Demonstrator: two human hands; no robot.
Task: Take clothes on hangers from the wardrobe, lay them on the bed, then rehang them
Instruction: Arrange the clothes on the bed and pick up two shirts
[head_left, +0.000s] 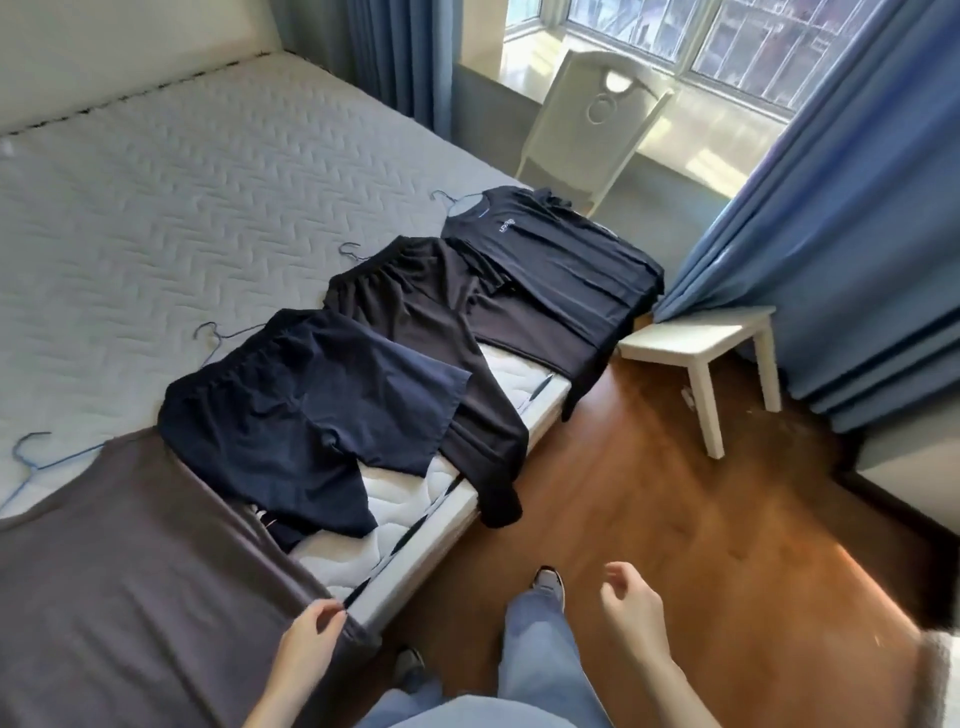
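Note:
Several garments on blue wire hangers lie in a row along the near edge of the bed (171, 208). Nearest is a grey shirt (130, 582) with its hanger (31, 467) at the left. Beyond it lie navy shorts (291, 415), then dark brown trousers (426, 332), then a black T-shirt (550, 260) at the bed's far corner. My left hand (311, 636) rests on the grey shirt's hem at the mattress edge, fingers pinching the cloth. My right hand (631, 605) hovers over the floor, fingers loosely curled, holding nothing.
A white stool (701, 338) stands on the wooden floor (675, 493) beside blue curtains (857, 208). A white chair (587, 124) stands by the window past the bed's corner. My legs in jeans and a shoe are below.

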